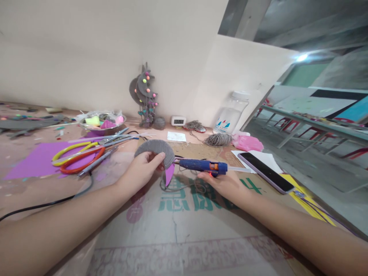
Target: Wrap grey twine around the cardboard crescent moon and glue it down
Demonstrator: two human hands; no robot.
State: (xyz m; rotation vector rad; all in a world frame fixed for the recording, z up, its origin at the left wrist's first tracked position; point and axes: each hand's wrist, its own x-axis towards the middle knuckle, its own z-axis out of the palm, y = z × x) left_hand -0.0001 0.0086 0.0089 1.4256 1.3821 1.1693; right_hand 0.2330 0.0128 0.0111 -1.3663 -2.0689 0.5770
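My left hand [148, 165] is closed on a crescent moon [156, 147] wound in grey yarn, thumb across its face. The crescent's lower tip [170, 175] shows bare purple. From the right, my right hand [218, 182] grips a blue hot glue gun [198, 165] with an orange part and a small red light. Its nozzle points left and is at or very close to the crescent's edge; I cannot tell whether they touch. A clear glue stick [240, 169] sticks out of the gun's back. Loose grey yarn [186, 188] trails below the crescent.
Red and yellow-handled scissors [83, 157] lie on purple sheets [37, 159] at left. Behind stand a metal bowl [103, 128], a decorated moon hanging [146, 96], a small clock [178, 121] and a plastic bottle [230, 113]. A phone [266, 172] lies at right, near the table edge.
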